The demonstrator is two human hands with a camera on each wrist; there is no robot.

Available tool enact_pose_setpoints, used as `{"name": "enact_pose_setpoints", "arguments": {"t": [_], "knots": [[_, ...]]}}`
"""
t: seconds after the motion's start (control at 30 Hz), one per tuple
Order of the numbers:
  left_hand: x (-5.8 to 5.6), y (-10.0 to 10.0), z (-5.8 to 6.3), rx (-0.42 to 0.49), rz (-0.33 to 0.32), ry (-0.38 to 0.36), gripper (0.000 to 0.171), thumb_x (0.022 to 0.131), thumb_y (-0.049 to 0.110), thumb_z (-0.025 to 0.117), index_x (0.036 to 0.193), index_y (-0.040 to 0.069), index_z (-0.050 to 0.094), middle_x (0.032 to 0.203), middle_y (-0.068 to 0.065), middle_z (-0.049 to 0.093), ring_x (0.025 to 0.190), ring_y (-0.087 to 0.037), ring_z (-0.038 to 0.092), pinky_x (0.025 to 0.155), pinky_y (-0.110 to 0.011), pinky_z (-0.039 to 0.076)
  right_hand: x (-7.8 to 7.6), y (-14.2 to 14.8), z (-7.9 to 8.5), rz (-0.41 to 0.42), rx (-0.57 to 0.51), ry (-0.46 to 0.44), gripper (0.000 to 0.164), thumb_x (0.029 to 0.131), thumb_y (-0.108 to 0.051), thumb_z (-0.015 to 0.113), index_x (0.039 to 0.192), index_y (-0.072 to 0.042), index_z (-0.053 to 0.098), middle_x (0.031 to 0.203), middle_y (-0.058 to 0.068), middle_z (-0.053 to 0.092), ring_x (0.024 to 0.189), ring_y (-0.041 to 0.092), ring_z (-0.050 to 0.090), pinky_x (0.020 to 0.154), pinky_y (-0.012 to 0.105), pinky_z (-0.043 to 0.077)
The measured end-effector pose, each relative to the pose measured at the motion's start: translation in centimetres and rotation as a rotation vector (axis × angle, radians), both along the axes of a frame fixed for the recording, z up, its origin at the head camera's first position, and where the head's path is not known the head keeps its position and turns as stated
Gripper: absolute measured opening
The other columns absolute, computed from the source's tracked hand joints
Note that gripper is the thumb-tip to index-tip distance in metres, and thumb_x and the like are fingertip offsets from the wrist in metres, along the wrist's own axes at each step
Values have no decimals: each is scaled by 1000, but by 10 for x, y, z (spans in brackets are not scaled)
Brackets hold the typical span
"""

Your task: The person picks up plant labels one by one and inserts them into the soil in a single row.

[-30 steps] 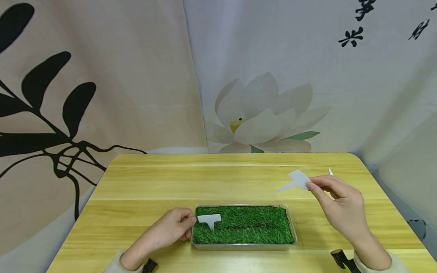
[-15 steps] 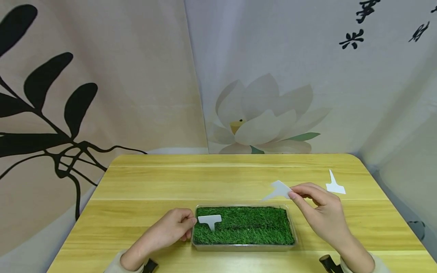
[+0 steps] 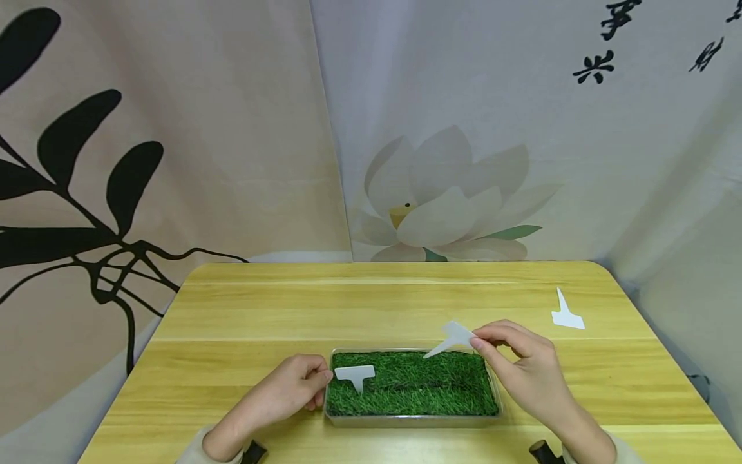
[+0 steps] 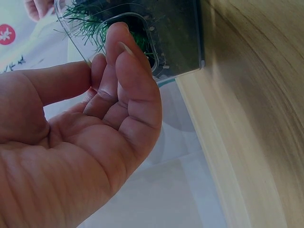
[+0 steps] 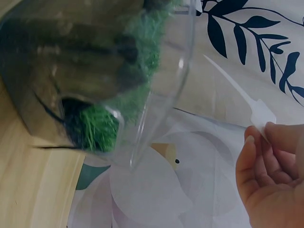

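Note:
A clear plastic box (image 3: 411, 421) filled with green artificial grass (image 3: 429, 386) stands on the table. My left hand (image 3: 295, 386) grips the rim at its left end, thumb and forefinger together there in the left wrist view. Beside those fingers, a white T-shaped plant label (image 3: 355, 372) stands upright in the grass, its stem tip hidden. My right hand (image 3: 522, 364) pinches a second white plant label (image 3: 458, 335) by one end of its head. This label hangs over the box's back edge, its pointed stem (image 5: 228, 80) aimed left and down, clear of the grass.
Another white plant label (image 3: 568, 316) lies on the wooden table (image 3: 261, 309) at the back right, point away from me. Behind the table hangs a printed cloth (image 3: 261, 129) with leaves and a lotus.
My right hand has brought its plant label left and toward me, to the back edge of the box. The label lying on the table has come into full view. My left hand stays put.

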State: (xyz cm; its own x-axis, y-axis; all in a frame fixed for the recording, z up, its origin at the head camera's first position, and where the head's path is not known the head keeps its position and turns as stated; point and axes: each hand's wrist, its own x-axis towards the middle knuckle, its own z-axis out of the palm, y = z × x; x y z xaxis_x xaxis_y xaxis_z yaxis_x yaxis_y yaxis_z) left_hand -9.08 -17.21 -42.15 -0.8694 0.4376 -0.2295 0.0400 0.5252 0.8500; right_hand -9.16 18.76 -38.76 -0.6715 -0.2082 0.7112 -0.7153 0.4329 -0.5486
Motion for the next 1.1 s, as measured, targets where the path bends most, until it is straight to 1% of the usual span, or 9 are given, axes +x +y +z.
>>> {"name": "enact_pose_setpoints", "arguments": {"t": [0.2,0.3,0.37,0.43,0.53,0.63,0.73,0.87,1.1], "knots": [[0,0,0,0,2,1,25,98,20,50,77,8,58,64,-11,61,57,-19,56,49,-28,46,11,-20,20,23,1,-14,29,67,18,71,85,-4,69,78,3,67,66,10,57,54,19,45],[0,0,0,1,3,0,25,98,20,50,77,8,58,64,-11,61,57,-20,56,49,-28,46,13,-26,21,45,1,-8,29,66,19,71,84,-4,68,77,3,66,64,9,54,53,19,43],[0,0,0,-1,4,-1,25,98,19,50,77,8,58,64,-11,61,57,-20,56,49,-28,46,12,-28,18,59,4,3,30,65,19,71,84,-4,68,77,3,66,63,9,52,52,18,42],[0,0,0,-1,5,-3,25,98,19,50,77,8,58,64,-10,61,57,-20,56,49,-28,46,10,-30,13,73,9,4,29,65,18,72,84,-5,68,78,3,66,64,9,53,54,18,43],[0,0,0,-2,6,-6,25,98,19,50,77,8,58,64,-10,61,57,-20,56,50,-28,47,7,-29,0,77,30,-13,29,68,14,73,85,-9,69,81,0,68,69,9,57,58,16,46],[0,0,1,1,5,-10,25,98,20,50,78,8,58,64,-10,61,57,-20,56,50,-29,47,4,-26,-14,85,57,-60,26,73,8,73,89,-13,69,86,-3,68,73,8,59,63,16,48],[0,0,2,2,3,-12,25,98,19,50,78,8,58,64,-10,61,57,-20,56,50,-28,47,4,-25,-23,99,83,-124,21,80,0,71,92,-16,69,89,-5,68,76,7,59,66,15,49],[0,0,2,2,2,-12,25,98,19,50,78,8,58,64,-9,61,57,-20,56,49,-27,45,4,-25,-28,128,112,-186,13,85,-7,68,93,-18,69,90,-6,68,79,8,60,68,16,50],[0,0,2,0,-2,-5,24,98,20,50,78,8,58,64,-9,61,57,-20,56,48,-26,45,3,-26,-31,168,153,-236,9,88,-11,66,94,-18,69,90,-6,67,81,7,60,69,22,53]]}}
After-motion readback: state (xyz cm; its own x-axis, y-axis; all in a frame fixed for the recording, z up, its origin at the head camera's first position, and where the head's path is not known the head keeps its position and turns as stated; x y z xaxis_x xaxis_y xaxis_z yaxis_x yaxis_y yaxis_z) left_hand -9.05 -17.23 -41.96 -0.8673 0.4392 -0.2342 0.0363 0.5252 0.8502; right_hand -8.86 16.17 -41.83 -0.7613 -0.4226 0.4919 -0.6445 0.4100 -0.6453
